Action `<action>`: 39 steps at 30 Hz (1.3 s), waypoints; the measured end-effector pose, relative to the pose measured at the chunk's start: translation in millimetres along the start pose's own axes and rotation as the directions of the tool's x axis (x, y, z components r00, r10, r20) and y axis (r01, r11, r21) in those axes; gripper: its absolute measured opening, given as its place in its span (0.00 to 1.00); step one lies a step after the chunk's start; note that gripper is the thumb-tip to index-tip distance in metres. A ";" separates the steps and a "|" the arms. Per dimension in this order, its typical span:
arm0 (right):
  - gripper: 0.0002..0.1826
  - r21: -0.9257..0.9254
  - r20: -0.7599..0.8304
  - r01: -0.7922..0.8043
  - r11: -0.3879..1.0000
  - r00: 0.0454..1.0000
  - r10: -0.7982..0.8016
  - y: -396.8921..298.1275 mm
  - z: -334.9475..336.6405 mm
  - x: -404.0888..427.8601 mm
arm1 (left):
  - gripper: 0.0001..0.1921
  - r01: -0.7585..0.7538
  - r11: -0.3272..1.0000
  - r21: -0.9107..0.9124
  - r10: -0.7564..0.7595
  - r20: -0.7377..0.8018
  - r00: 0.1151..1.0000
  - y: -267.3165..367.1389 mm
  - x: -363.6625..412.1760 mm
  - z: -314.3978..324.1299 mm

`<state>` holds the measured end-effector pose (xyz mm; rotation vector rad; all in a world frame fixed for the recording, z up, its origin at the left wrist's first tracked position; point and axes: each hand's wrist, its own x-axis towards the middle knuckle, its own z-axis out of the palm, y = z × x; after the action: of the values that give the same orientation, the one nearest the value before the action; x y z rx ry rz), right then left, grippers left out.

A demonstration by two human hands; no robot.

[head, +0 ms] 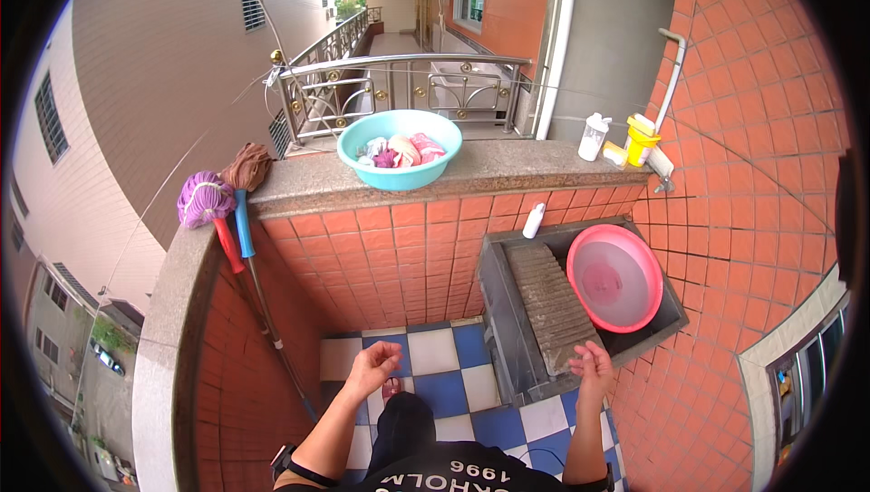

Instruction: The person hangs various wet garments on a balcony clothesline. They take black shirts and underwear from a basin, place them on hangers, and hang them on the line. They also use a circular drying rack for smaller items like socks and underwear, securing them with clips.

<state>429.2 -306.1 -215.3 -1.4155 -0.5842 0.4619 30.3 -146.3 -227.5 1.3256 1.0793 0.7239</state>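
Both of my hands are raised before me and hold nothing. My left hand (pixel 375 363) is above the blue and white floor tiles, its fingers loosely curled. Near the lower end of a ribbed stone washboard (pixel 550 302), my right hand (pixel 593 367) has its fingers bent and apart. The washboard is part of a dark stone sink (pixel 506 329). Inside the sink, a pink plastic basin (pixel 658 281) holds cloudy water. On the ledge ahead stands a light blue basin (pixel 401 178) with several pieces of cloth in it. A white bottle (pixel 534 221) is at the sink's back edge.
A stone-topped parapet (pixel 299 179) runs ahead and along the left. Two mops, one with a purple head (pixel 206 200) and one with a brown head (pixel 247 167), lean at its corner. A clear bottle (pixel 593 137) and a yellow container (pixel 641 141) stand by the tiled wall.
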 end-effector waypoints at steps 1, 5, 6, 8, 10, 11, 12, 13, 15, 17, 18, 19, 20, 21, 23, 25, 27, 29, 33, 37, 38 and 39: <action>0.13 0.004 -0.006 0.049 0.999 0.999 -0.049 -12.0 23.0 9.8 | 0.10 -0.092 0.994 -0.057 0.093 0.010 0.996 22.3 32.0 -10.9; 0.12 0.027 -0.090 0.074 0.997 0.993 -0.071 -52.3 127.1 46.0 | 0.10 -0.439 0.898 0.023 0.437 -0.143 0.888 141.8 150.7 -87.0; 0.12 0.044 -0.058 0.093 0.995 0.994 -0.090 -60.7 153.2 54.5 | 0.10 -0.505 0.861 0.056 0.507 -0.171 0.845 171.9 178.0 -109.1; 0.12 0.023 -0.008 0.122 0.992 0.992 -0.122 -76.6 203.2 73.7 | 0.12 -0.605 0.733 0.311 0.665 -0.144 0.733 226.6 232.0 -149.0; 0.12 -0.004 0.028 0.134 0.991 0.991 -0.134 -87.3 242.3 87.0 | 0.15 -0.592 0.608 0.529 0.689 0.018 0.724 263.3 285.8 -177.1; 0.12 -0.018 0.044 0.136 0.991 0.990 -0.135 -90.4 259.0 93.0 | 0.15 -0.513 0.562 0.648 0.607 0.098 0.789 274.9 315.1 -183.2; 0.12 -0.031 0.065 0.148 0.988 0.987 -0.146 -92.6 272.3 97.5 | 0.16 -0.531 0.454 0.715 0.597 0.199 0.777 282.9 344.1 -187.1; 0.12 -0.046 0.064 0.143 0.989 0.988 -0.140 -94.0 282.5 101.4 | 0.19 -0.481 0.432 0.763 0.458 0.274 0.845 290.8 374.7 -188.4; 0.13 -0.071 0.077 0.160 0.985 0.985 -0.154 -92.8 297.1 108.5 | 0.26 -0.433 0.329 0.839 0.174 0.397 0.901 298.6 422.6 -188.5; 0.13 -0.084 0.067 0.154 0.984 0.987 -0.149 -88.8 301.6 113.0 | 0.38 -0.338 0.358 0.870 0.020 0.355 0.935 293.4 448.9 -182.5; 0.13 -0.095 0.061 0.154 0.984 0.987 -0.148 -86.0 300.8 114.7 | 0.43 -0.270 0.342 0.900 -0.076 0.313 0.947 290.3 458.9 -176.3; 0.13 -0.099 0.045 0.132 0.986 0.991 -0.128 -82.6 298.7 116.1 | 0.48 -0.268 0.321 0.909 -0.092 0.311 0.946 285.4 464.9 -171.1; 0.13 -0.103 0.025 0.111 0.988 0.994 -0.109 -79.0 295.8 117.1 | 0.52 -0.267 0.284 0.921 -0.098 0.305 0.947 279.3 468.1 -165.7; 0.13 -0.109 0.006 0.090 0.990 0.996 -0.090 -75.3 292.4 117.7 | 0.57 -0.260 0.238 0.936 -0.101 0.290 0.952 273.1 469.7 -161.0; 0.13 -0.125 -0.012 0.071 0.990 0.997 -0.073 -68.8 286.7 118.4 | 0.57 -0.296 0.185 0.937 -0.066 0.313 0.948 264.9 473.6 -155.6; 0.13 -0.136 -0.026 0.055 0.989 0.998 -0.059 -66.7 286.0 118.4 | 0.53 -0.320 0.189 0.928 -0.119 0.345 0.931 263.1 480.4 -156.1; 0.13 -0.117 -0.002 0.022 0.993 1.000 -0.023 -71.5 293.1 119.5 | 0.44 -0.304 0.283 0.910 -0.117 0.347 0.930 264.7 487.1 -159.9; 0.12 -0.115 0.054 0.020 0.993 0.998 -0.014 -85.2 309.5 123.5 | 0.37 -0.289 0.318 0.903 -0.092 0.333 0.938 265.8 489.1 -162.7; 0.13 -0.240 0.367 0.369 0.898 0.891 -0.268 -127.9 379.1 138.5 | 0.33 -0.301 0.302 0.905 -0.040 0.327 0.944 267.4 485.6 -161.6; 0.12 -0.127 0.700 0.633 0.763 0.602 -0.383 -157.2 487.7 154.3 | 0.32 -0.328 0.275 0.904 -0.042 0.352 0.935 272.6 486.9 -160.9; 0.10 -0.104 0.754 0.684 0.722 0.527 -0.391 -158.8 516.3 159.4 | 0.32 -0.321 0.322 0.891 -0.069 0.360 0.930 274.0 488.2 -161.7; 0.10 -0.219 0.805 0.690 0.690 0.527 -0.272 -157.5 544.3 163.1 | 0.31 -0.304 0.344 0.888 -0.092 0.354 0.931 274.9 489.6 -162.4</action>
<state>207.2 200.5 -11.1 -1.4322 -1.8739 0.3824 107.2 403.1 -43.5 2.4507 1.1329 -0.2062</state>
